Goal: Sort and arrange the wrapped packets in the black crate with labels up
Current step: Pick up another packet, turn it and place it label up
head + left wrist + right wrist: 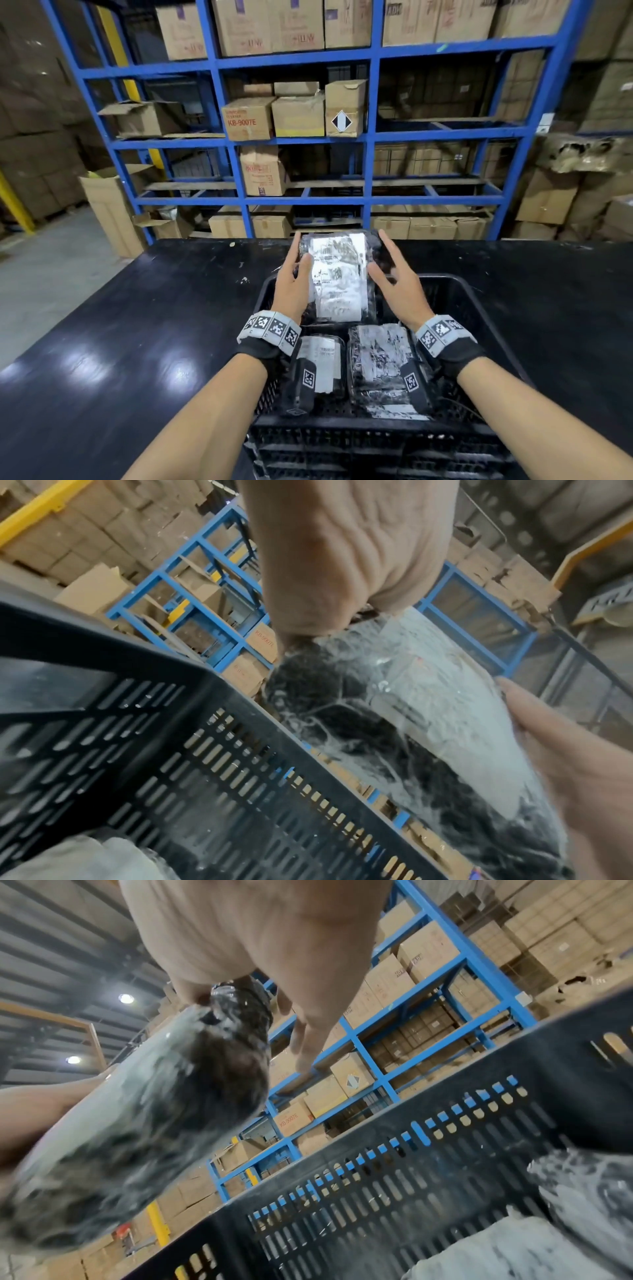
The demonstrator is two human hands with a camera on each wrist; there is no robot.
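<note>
A black wrapped packet [337,274] with a white label facing up hangs over the far end of the black crate [474,301]. My left hand [296,274] grips its left edge, thumb on the label. My right hand [394,277] holds the right edge, thumb on top and fingers along the side. The left wrist view shows the packet [428,710] above the crate wall [171,723]. In the right wrist view the packet [154,1110] is blurred above the crate [445,1150]. Two more packets [323,363] [380,359] lie label up side by side in the crate's near half.
The crate stands on a glossy black table [137,325]. Behind the table's far edge rises blue shelving [370,144] loaded with cardboard boxes. An open carton [113,212] stands on the floor at the left.
</note>
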